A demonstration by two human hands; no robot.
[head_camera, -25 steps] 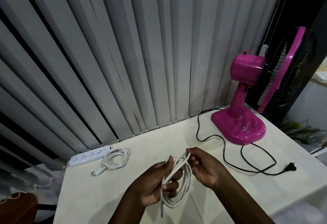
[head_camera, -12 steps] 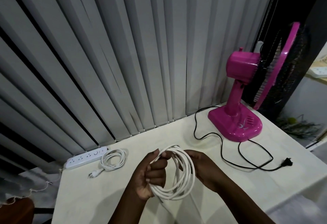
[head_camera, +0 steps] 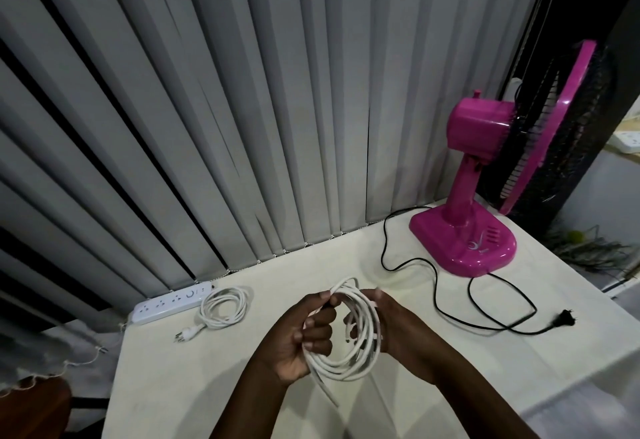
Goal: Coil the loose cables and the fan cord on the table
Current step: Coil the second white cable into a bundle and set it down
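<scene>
Since a second ago the white cable [head_camera: 349, 345] has rounded into a coil; left hand [head_camera: 304, 338] grips it, right hand [head_camera: 394, 327] steadies (black fan cord [head_camera: 485, 314] lies loose by the worktop's right edge).

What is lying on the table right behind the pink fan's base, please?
Behind the pink fan's base, the black fan cord runs out along the table toward the vertical blinds. Where it joins the base is hidden by the base itself.

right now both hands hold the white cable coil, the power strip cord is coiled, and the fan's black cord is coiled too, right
Not quite: the head view shows the black cord lying loose across the table. The left hand and right hand do hold the white cable coil, and the power strip cord is coiled.
</scene>
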